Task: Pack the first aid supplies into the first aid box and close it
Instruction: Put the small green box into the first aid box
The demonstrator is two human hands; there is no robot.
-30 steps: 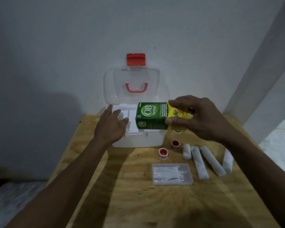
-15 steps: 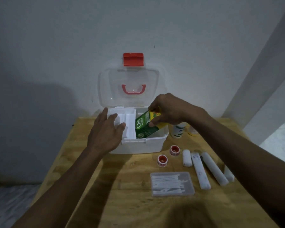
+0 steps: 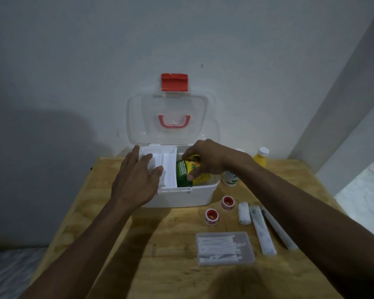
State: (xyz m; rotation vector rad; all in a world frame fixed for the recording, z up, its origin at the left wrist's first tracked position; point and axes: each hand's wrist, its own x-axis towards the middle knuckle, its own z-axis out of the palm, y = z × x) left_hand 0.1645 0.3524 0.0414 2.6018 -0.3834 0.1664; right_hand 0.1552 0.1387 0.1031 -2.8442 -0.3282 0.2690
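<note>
The white first aid box (image 3: 194, 196) stands open on the wooden table, its clear lid (image 3: 171, 117) with a red latch and red handle leaning back against the wall. My right hand (image 3: 205, 158) grips a green and yellow carton (image 3: 183, 172) that sits inside the box's right half. My left hand (image 3: 136, 180) rests with straight fingers on the white inner tray (image 3: 168, 165) at the box's left side. To the right of the box lie two red tape rolls (image 3: 212, 216), rolled bandages (image 3: 261, 229) and a clear case of cotton swabs (image 3: 225, 248).
A white bottle (image 3: 230, 179) stands right beside the box, and a yellow bottle (image 3: 260, 157) stands behind it near the wall. The table (image 3: 160, 255) ends at the left near my left forearm. A slanted white post rises at the far right.
My right hand lowered the green carton from above the box down into its right half. The left hand stayed on the inner tray.
</note>
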